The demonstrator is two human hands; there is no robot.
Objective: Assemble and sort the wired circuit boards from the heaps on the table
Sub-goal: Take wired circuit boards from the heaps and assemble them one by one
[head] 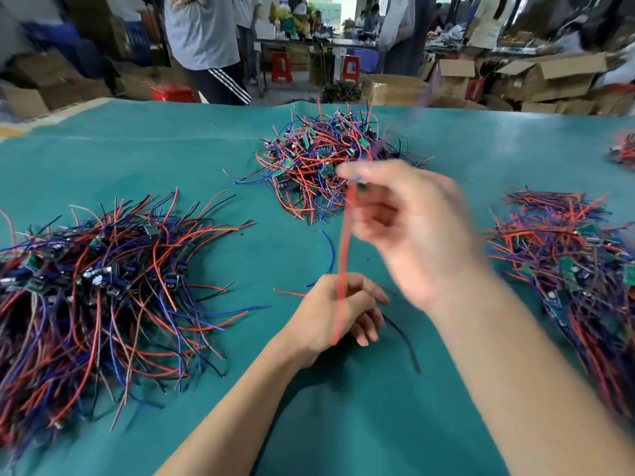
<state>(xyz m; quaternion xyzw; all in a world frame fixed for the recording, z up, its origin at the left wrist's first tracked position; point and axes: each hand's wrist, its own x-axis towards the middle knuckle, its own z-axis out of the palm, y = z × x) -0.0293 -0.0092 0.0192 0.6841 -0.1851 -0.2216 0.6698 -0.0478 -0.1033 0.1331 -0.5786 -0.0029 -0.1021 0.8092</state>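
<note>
The raised right hand [405, 231], blurred, pinches a red wire [343, 266] at its top, seemingly drawing it straight; the left hand [338, 312] curls round its lower end above the bench [171, 149]; heaps [103, 276] wait alongside.

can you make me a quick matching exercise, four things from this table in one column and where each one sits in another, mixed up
Things:
1. far heap
2. left heap
3. right heap
4. red wire

Places:
A. along the right edge of the green mat
B. hanging from the raised right hand, in front of the left hand
C. middle of the mat, near its far edge
D. near left side of the mat

Pairs: 1-C, 2-D, 3-A, 4-B
</note>
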